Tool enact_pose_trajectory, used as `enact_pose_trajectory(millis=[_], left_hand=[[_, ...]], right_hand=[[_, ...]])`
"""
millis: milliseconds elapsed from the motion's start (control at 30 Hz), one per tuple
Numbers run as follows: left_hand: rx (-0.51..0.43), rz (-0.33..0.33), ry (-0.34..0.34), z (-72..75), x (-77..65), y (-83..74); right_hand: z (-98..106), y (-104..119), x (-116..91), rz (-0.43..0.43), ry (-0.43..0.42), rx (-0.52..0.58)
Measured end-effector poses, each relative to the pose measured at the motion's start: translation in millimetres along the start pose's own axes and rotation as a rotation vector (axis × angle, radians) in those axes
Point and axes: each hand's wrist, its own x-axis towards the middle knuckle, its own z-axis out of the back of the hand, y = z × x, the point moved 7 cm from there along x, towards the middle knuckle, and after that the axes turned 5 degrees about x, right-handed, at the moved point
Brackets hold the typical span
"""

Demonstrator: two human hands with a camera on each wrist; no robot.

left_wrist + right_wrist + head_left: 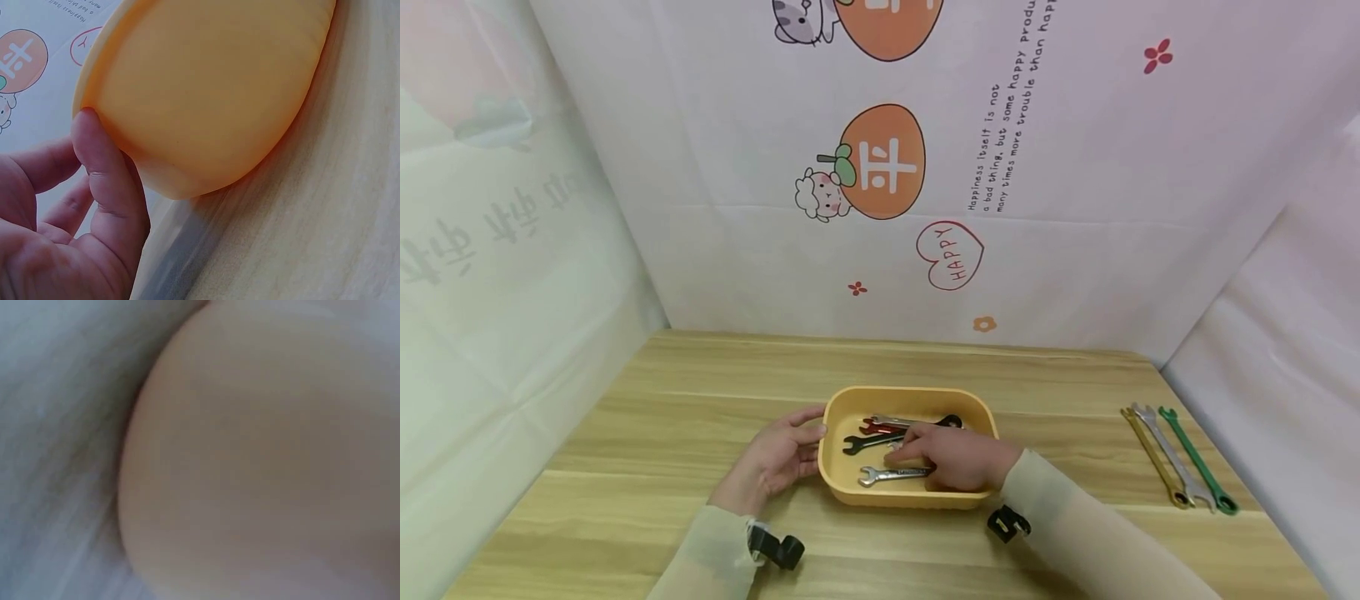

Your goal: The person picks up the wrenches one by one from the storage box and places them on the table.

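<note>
A yellow plastic bin (842, 500) stands on the table with several wrenches in it. My left hand (781, 454) is at its left end; in the left wrist view a fingertip touches the outer wall just under the rim. My right hand (955, 457) reaches over the right side into the bin, index finger stretched down among the wrenches. Close by it lie a black wrench (855, 444), a red wrench (871, 428) and a silver wrench (871, 477) whose far end goes under the hand. Whether the right hand holds a wrench I cannot tell. The right wrist view shows only the bin's blurred wall (250, 456).
At the table's right lie a gold wrench (1153, 457), another silver wrench (1172, 454) and a green wrench (1198, 460), side by side. A printed white cloth (760, 275) hangs behind the wooden table (700, 392), with more white cloth at both sides.
</note>
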Motion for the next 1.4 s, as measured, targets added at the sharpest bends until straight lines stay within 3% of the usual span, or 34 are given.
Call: enact_pose_trajectory(millis=[200,567,800,1100,1400], left_hand=[[-0.002,-0.001,0.005,0.4,0.5,1.2],[-0.019,-0.004,0.009,0.9,1.2,1.1],[-0.028,0.001,0.014,0.8,0.9,0.5],[-0.034,-0.001,0.021,1.1,-0.1,-0.9],[-0.026,0.001,0.025,1.6,0.6,0.5]], right_hand=[[-2,1,2,0.039,-0.021,-0.003],[-4,1,8,0.073,-0.003,-0.104],[-4,2,10,0.099,-0.053,-0.162],[-1,-2,10,-0.011,-0.093,-0.186],[8,-8,4,-0.036,-0.127,-0.141]])
